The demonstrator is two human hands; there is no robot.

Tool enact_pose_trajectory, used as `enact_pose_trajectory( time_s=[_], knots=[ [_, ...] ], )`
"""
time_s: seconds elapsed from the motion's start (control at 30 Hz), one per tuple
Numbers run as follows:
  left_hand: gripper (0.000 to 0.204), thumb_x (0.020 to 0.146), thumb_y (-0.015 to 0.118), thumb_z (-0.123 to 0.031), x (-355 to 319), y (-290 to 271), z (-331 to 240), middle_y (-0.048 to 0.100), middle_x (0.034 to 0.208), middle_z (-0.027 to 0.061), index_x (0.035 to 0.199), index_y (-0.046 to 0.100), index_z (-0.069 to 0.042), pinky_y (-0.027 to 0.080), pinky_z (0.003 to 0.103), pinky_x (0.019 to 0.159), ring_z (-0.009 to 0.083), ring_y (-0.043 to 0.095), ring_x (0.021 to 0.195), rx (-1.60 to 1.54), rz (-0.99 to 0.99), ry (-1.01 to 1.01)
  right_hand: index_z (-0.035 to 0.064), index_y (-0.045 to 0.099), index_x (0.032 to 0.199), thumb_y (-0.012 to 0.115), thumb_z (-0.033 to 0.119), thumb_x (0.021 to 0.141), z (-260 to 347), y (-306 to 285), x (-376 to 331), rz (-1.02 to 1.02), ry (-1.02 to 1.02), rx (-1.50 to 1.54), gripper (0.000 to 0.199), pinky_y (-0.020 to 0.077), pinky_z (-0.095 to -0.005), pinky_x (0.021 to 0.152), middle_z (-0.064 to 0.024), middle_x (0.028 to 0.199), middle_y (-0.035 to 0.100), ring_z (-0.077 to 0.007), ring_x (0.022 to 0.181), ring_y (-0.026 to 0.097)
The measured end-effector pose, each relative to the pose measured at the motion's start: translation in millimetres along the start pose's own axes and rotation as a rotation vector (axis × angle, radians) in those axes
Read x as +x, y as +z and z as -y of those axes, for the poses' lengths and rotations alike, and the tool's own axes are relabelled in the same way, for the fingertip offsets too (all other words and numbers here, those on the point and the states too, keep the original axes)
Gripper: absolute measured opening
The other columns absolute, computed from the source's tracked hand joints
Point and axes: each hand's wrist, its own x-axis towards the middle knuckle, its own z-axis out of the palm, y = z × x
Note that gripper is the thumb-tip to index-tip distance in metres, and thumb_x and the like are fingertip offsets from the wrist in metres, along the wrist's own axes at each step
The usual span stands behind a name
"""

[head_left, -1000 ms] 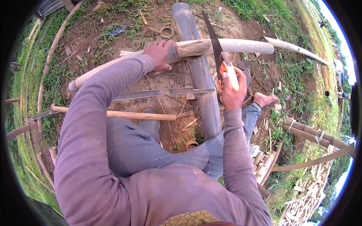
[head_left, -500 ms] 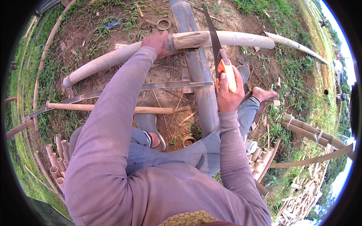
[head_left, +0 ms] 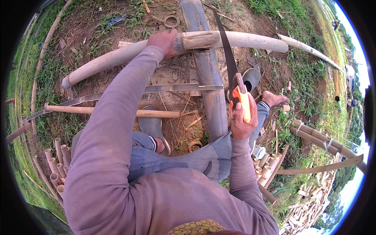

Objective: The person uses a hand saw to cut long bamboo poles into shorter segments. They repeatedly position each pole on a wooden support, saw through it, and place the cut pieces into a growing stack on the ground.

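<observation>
My left hand is wrapped round a pale bamboo pole. The pole rests crosswise over a thick grey pole, and its upper side has a rough, split patch just right of that hand. In my right hand is the orange handle of a handsaw, held shut in my fingers. Its dark blade points away from me and crosses the bamboo to the right of the split patch. Whether the teeth bite into the bamboo I cannot tell.
A long flat metal strip and a wooden stick lie between me and the bamboo. Bundles of cut bamboo tubes stand at my left and right. A bamboo ring and a loose grey clog lie on the ground.
My right hand has drawn the handsaw back toward me and slightly right, along its length. My left hand keeps its grip on the bamboo pole.
</observation>
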Motion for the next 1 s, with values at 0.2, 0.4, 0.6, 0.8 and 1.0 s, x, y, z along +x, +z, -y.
enact_pose_trajectory(
  time_s=[0.2, 0.4, 0.6, 0.8, 1.0],
  knots=[
    [0.071, 0.079, 0.087, -0.056, -2, -1, -2, 0.071, 0.128, 0.0146, 0.127, 0.054, -0.014, 0.056, 0.052, 0.100, 0.0387, 0.070, 0.118, -0.020, -0.023, -0.024, -0.0092, 0.057, 0.145, 0.070, 0.007, 0.103, -11, 12, 11, -0.031, 0.009, -0.001, 0.047, 0.0597, -0.0333, 0.098, -0.0201, 0.138, 0.067, -0.0234, 0.121, 0.068],
    [0.093, 0.076, 0.073, -0.087, -1, -2, 1, 0.072, 0.131, 0.0180, 0.130, 0.056, -0.013, 0.055, 0.053, 0.103, 0.0399, 0.071, 0.121, -0.012, -0.002, -0.001, -0.0094, 0.058, 0.144, 0.070, 0.007, 0.103, -11, 9, 10, -0.041, 0.119, 0.112, 0.045, 0.0591, -0.0336, 0.098, -0.0192, 0.135, 0.067, -0.0234, 0.118, 0.069],
    [0.091, 0.077, 0.075, -0.085, 0, -1, -3, 0.073, 0.127, 0.0169, 0.130, 0.056, -0.013, 0.055, 0.052, 0.101, 0.0399, 0.072, 0.119, -0.002, -0.061, 0.012, -0.0099, 0.058, 0.144, 0.072, 0.009, 0.102, -16, 9, 11, -0.056, -0.052, -0.020, 0.047, 0.0571, -0.0357, 0.102, -0.0201, 0.139, 0.066, -0.0254, 0.120, 0.068],
    [0.089, 0.077, 0.075, -0.084, 2, 2, 4, 0.073, 0.126, 0.0165, 0.129, 0.057, -0.014, 0.056, 0.051, 0.100, 0.0387, 0.073, 0.117, 0.043, -0.035, -0.001, -0.0112, 0.055, 0.146, 0.071, 0.012, 0.104, -7, -6, -14, -0.031, 0.088, 0.024, 0.050, 0.0586, -0.0362, 0.102, -0.0228, 0.137, 0.067, -0.0276, 0.124, 0.068],
    [0.083, 0.081, 0.076, -0.079, 2, 11, 5, 0.073, 0.125, 0.0161, 0.128, 0.056, -0.013, 0.057, 0.052, 0.098, 0.0380, 0.073, 0.116, 0.043, -0.068, 0.004, -0.0143, 0.054, 0.144, 0.070, 0.019, 0.106, -13, -16, -42, -0.020, 0.074, 0.060, 0.053, 0.0590, -0.0360, 0.101, -0.0242, 0.136, 0.068, -0.0288, 0.121, 0.071]
  ],
)
